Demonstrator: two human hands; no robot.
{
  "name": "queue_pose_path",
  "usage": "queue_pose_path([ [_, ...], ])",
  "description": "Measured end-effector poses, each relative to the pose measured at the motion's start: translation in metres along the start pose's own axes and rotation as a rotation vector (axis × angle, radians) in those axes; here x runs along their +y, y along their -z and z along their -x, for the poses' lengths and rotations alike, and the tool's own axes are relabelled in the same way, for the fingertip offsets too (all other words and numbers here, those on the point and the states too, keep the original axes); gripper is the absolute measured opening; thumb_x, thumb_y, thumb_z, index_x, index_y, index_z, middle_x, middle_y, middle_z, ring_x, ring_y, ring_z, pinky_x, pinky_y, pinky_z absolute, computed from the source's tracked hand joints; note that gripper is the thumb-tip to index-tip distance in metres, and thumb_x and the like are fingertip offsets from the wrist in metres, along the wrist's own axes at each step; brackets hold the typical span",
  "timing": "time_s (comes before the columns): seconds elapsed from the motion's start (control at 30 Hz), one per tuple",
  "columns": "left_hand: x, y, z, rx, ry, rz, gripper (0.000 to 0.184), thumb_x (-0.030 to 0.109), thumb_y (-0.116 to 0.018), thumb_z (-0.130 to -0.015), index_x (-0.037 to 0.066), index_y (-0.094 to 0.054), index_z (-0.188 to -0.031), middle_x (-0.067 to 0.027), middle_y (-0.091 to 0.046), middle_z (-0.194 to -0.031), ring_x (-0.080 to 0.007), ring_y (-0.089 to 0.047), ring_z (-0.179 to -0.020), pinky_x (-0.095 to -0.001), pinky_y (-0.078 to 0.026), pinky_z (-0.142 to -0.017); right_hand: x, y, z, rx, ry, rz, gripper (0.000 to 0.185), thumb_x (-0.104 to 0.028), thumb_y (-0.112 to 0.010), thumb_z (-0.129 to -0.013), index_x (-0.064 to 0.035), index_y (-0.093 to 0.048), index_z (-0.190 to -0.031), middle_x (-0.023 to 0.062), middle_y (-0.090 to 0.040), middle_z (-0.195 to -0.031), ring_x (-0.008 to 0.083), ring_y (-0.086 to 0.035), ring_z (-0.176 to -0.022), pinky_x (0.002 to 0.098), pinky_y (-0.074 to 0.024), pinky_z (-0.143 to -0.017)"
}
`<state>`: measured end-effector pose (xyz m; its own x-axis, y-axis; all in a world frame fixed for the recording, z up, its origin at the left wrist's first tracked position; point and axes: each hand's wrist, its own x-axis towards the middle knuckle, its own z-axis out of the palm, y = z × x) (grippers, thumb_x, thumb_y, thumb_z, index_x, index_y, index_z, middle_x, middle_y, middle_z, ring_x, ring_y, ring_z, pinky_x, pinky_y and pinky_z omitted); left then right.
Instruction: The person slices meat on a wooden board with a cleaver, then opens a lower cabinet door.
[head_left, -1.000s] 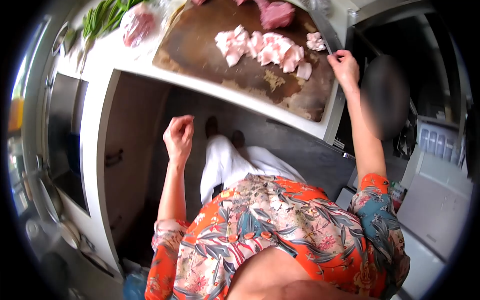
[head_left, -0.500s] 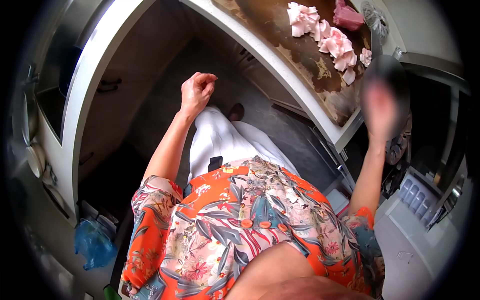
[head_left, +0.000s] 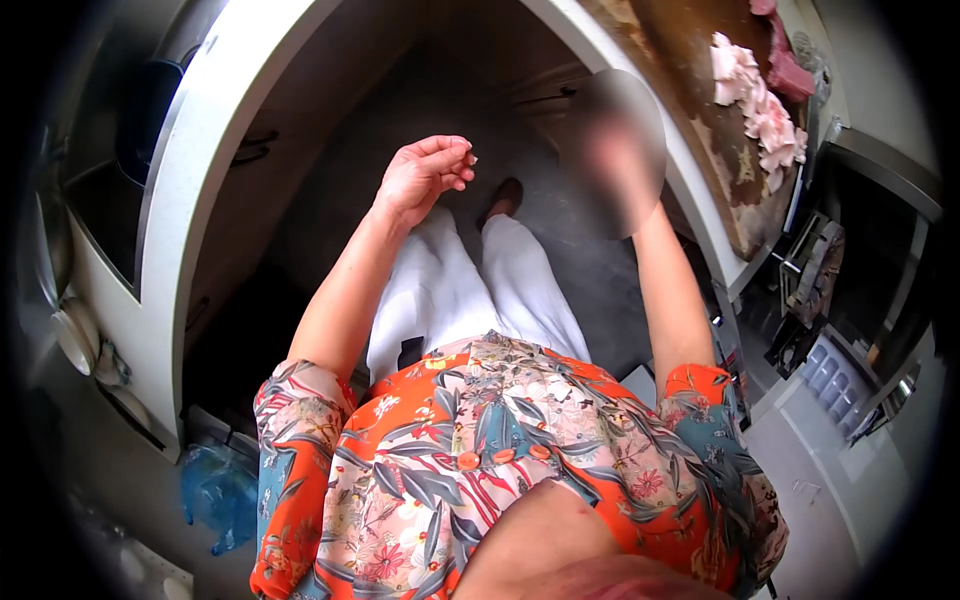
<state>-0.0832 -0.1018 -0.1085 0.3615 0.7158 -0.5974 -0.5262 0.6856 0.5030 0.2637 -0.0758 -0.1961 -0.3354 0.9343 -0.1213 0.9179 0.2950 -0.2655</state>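
Note:
My left hand (head_left: 425, 180) is raised over the floor in front of me. Its fingers are loosely curled towards the thumb, and I see nothing held in them. To the right, my right hand (head_left: 618, 165) is out in front of the counter's edge (head_left: 672, 140), covered by a grey blur that hides its fingers and anything in them. Pale pink, fatty-looking pieces of meat (head_left: 760, 110) lie on a worn brown board (head_left: 690, 60) on that counter. A darker pink piece of meat (head_left: 790, 75) lies beyond them.
A white counter edge (head_left: 165, 230) curves along my left. A blue plastic bag (head_left: 218, 495) hangs low at the left. White bowls (head_left: 75, 335) stand at the far left. A compartmented light organizer (head_left: 835, 385) is at the right. Grey floor (head_left: 400, 115) lies ahead.
My right hand has moved left, from beside the board to in front of the counter edge. The board and meat have shifted right in view. My left hand's fingers have loosened slightly.

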Motion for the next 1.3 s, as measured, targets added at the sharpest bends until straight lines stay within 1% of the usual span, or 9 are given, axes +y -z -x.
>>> queue_pose_path([
  [0.13, -0.019, 0.018, 0.023, 0.119, 0.149, -0.06, 0.012, 0.013, -0.062, -0.09, 0.003, -0.063, -0.095, -0.0077, -0.066, -0.084, -0.0149, -0.062, -0.07, -0.0261, -0.05, -0.063, -0.012, 0.003, 0.001, -0.073, -0.475, -1.397, 0.015, -0.021, -0.051, -0.091, -0.0097, -0.06, -0.088, -0.0036, -0.052, -0.069, 0.0097, -0.051, -0.062, 0.0263, -0.0429, -0.053],
  [0.23, -0.025, 0.026, 0.025, 0.109, 0.188, -0.035, 0.014, 0.015, -0.061, -0.09, 0.002, -0.062, -0.095, -0.0082, -0.065, -0.084, -0.0165, -0.063, -0.072, -0.0271, -0.05, -0.064, -0.055, 0.049, 0.0, 0.195, -0.355, -0.916, 0.013, -0.018, -0.053, -0.088, -0.0071, -0.058, -0.093, 0.001, -0.053, -0.075, 0.0143, -0.051, -0.068, 0.0291, -0.0422, -0.059],
  [0.3, -0.019, 0.026, 0.021, 0.113, 0.19, -0.007, 0.013, 0.016, -0.061, -0.09, 0.004, -0.06, -0.088, -0.0063, -0.06, -0.077, -0.0173, -0.059, -0.067, -0.0268, -0.048, -0.06, -0.102, 0.105, 0.002, 0.218, -0.062, -0.009, 0.029, -0.011, -0.055, -0.087, -0.0032, -0.054, -0.115, 0.01, -0.058, -0.101, 0.0217, -0.055, -0.092, 0.0311, -0.0457, -0.083],
  [0.47, -0.021, 0.044, 0.028, -0.035, 0.24, 0.207, 0.021, 0.014, -0.06, -0.089, 0.01, -0.048, -0.072, -0.0023, -0.048, -0.066, -0.0147, -0.046, -0.056, -0.0257, -0.036, -0.052, -0.145, 0.028, 0.062, 0.068, -0.566, -1.463, 0.015, -0.021, -0.049, -0.094, -0.0074, -0.056, -0.096, 0.0015, -0.055, -0.065, 0.0095, -0.052, -0.055, 0.0248, -0.0413, -0.048],
  [0.53, -0.026, 0.04, 0.024, -0.062, 0.252, 0.191, 0.025, 0.012, -0.06, -0.088, 0.011, -0.045, -0.068, -0.0018, -0.045, -0.063, -0.0142, -0.043, -0.053, -0.0261, -0.033, -0.05, -0.179, 0.037, 0.078, -0.172, -1.002, -1.032, 0.016, -0.019, -0.049, -0.094, -0.0058, -0.055, -0.099, 0.0014, -0.055, -0.066, 0.0089, -0.052, -0.053, 0.0253, -0.0415, -0.046],
  [0.73, -0.068, 0.049, 0.033, -0.097, 0.226, 0.182, 0.023, -0.002, -0.053, -0.08, 0.008, -0.042, -0.064, -0.0038, -0.043, -0.061, -0.0147, -0.042, -0.051, -0.027, -0.032, -0.046, -0.179, -0.063, 0.271, -0.173, -0.854, -0.753, 0.03, -0.023, -0.055, -0.088, 0.0001, -0.063, -0.07, 0.0081, -0.062, -0.056, 0.014, -0.062, -0.052, 0.0327, -0.0477, -0.05],
  [1.0, -0.2, 0.075, 0.073, 0.054, 0.387, 0.296, 0.021, -0.008, -0.055, -0.076, 0.006, -0.046, -0.063, -0.0055, -0.049, -0.06, -0.0136, -0.044, -0.047, -0.0267, -0.032, -0.043, -0.16, -0.046, 0.417, -0.066, -1.513, -0.888, 0.021, -0.024, -0.059, -0.091, -0.0045, -0.061, -0.098, 0.0026, -0.064, -0.087, 0.0087, -0.058, -0.058, 0.0233, -0.0438, -0.044],
  [1.17, -0.231, 0.097, 0.089, 0.079, 0.455, 0.304, 0.023, -0.009, -0.053, -0.075, 0.008, -0.044, -0.062, -0.0059, -0.05, -0.063, -0.0147, -0.045, -0.048, -0.0274, -0.033, -0.045, -0.167, -0.049, 0.409, -0.014, -1.765, -1.023, 0.018, -0.023, -0.059, -0.091, -0.0055, -0.059, -0.095, 0.0061, -0.065, -0.084, 0.0127, -0.059, -0.054, 0.0245, -0.0449, -0.039],
  [1.3, -0.218, 0.112, 0.085, 0.136, 0.438, 0.311, 0.023, -0.009, -0.056, -0.077, 0.006, -0.046, -0.062, -0.0059, -0.051, -0.058, -0.0137, -0.047, -0.047, -0.0272, -0.034, -0.044, -0.169, -0.065, 0.312, -0.283, -1.564, -1.294, 0.019, -0.025, -0.058, -0.091, -0.0061, -0.058, -0.095, 0.0063, -0.064, -0.078, 0.0147, -0.059, -0.054, 0.0284, -0.0458, -0.041],
])
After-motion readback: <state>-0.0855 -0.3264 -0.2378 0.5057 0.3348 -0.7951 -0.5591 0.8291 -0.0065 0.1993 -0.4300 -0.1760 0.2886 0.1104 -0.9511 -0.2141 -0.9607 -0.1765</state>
